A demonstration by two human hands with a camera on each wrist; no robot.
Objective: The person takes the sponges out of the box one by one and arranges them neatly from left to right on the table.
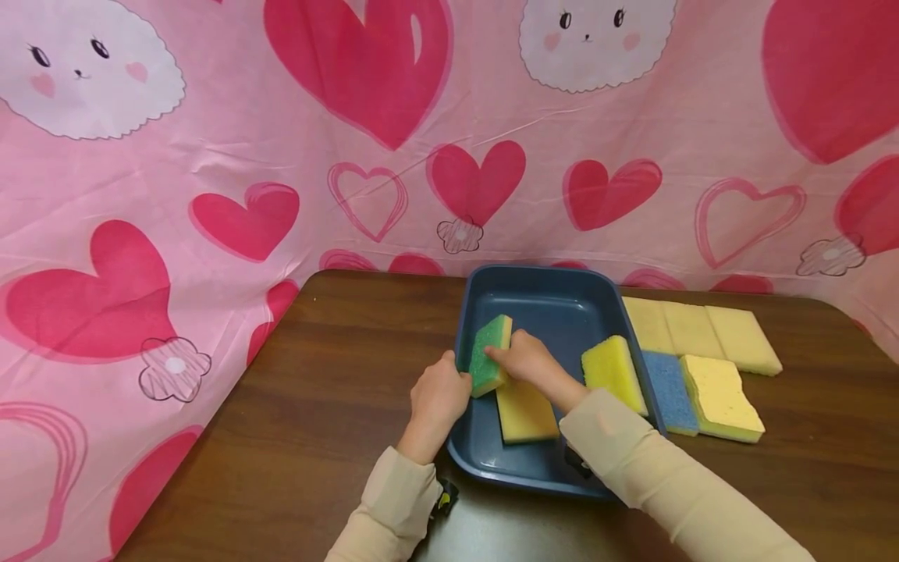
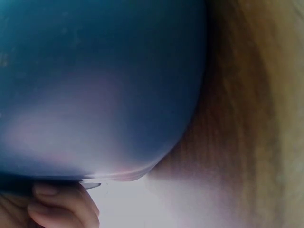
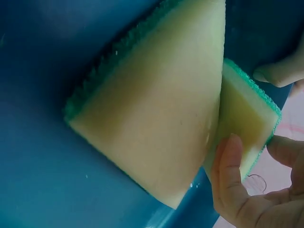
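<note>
My right hand (image 1: 528, 361) pinches a green-and-yellow scouring sponge (image 1: 488, 357) between thumb and fingers, tilted up inside the dark blue tray (image 1: 555, 312) by its left wall. In the right wrist view, the fingertips press the yellow foam of that sponge (image 3: 244, 111) and the thumb is on its green scouring side. Another sponge (image 1: 528, 417) lies yellow foam up on the tray floor just below; its green underside shows in the right wrist view. My left hand (image 1: 438, 396) grips the tray's left rim, with curled fingers (image 2: 66, 202) visible in the left wrist view.
A bright yellow sponge (image 1: 612, 375) leans on the tray's right wall. Outside on the right lie a blue sponge (image 1: 670, 390), a wavy-edged yellow sponge (image 1: 722, 396) and a row of pale yellow sponges (image 1: 695, 332). The wooden table (image 1: 337, 375) meets a pink heart-patterned cloth (image 1: 281, 156) behind.
</note>
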